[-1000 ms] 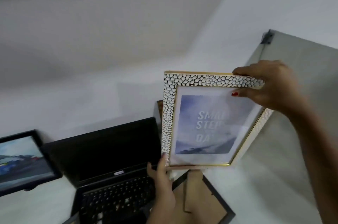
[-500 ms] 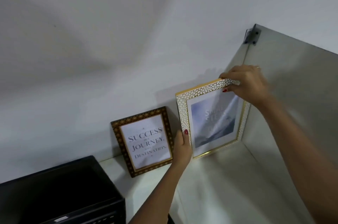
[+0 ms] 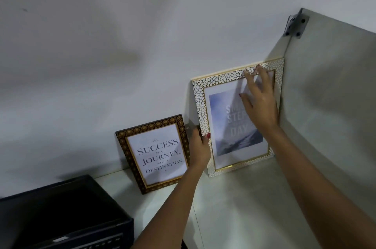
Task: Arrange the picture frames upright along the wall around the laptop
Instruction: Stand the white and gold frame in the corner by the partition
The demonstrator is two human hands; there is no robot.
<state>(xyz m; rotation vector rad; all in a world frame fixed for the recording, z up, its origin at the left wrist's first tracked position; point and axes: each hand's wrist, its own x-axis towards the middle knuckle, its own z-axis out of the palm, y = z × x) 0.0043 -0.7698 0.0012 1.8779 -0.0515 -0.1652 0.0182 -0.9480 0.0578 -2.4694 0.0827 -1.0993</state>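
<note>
Now the left hand [image 3: 200,147] grips the white frame [image 3: 236,118] beside the brown frame [image 3: 154,153], right hand [image 3: 260,102] open on top; best lean it gently back.

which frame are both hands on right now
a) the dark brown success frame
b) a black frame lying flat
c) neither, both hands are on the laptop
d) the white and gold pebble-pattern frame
d: the left hand grips the left edge of the white and gold frame and the right hand rests across its front.
</note>
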